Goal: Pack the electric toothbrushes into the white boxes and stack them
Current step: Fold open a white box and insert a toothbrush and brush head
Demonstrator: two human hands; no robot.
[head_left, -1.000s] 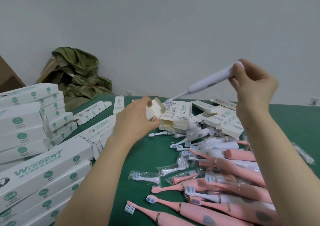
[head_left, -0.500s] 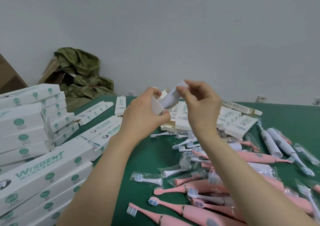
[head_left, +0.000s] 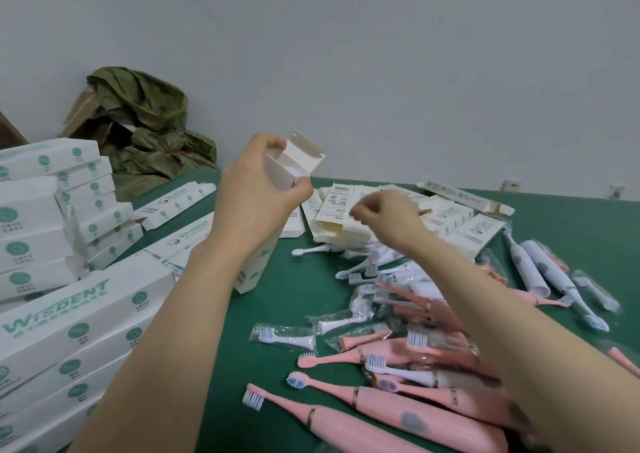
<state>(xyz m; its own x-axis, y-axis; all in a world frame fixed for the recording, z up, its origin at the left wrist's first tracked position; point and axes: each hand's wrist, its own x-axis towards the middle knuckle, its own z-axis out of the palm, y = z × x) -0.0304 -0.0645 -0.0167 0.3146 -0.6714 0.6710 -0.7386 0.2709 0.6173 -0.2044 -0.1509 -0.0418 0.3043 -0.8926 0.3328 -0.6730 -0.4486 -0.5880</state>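
My left hand (head_left: 256,199) grips a white toothbrush box (head_left: 254,265) near its top and holds it upright, its bottom end on the green table (head_left: 263,307). The top flap (head_left: 304,151) stands open, and the white end of a toothbrush (head_left: 294,172) shows inside the mouth. My right hand (head_left: 388,215) hovers lower to the right over the loose boxes, blurred, fingers loosely curled, holding nothing. Pink toothbrushes (head_left: 415,407) lie piled at the front right. White toothbrushes (head_left: 540,272) lie at the far right.
Closed white boxes (head_left: 69,317) are stacked along the left edge. Loose boxes (head_left: 343,206) with open ends lie in a heap behind my hands. Bagged brush heads (head_left: 284,336) are scattered mid-table. A crumpled green bag (head_left: 145,123) and cardboard sit by the wall.
My right hand slid the white toothbrush down into the box, let go and dropped away to the right. My left hand raised the box upright.
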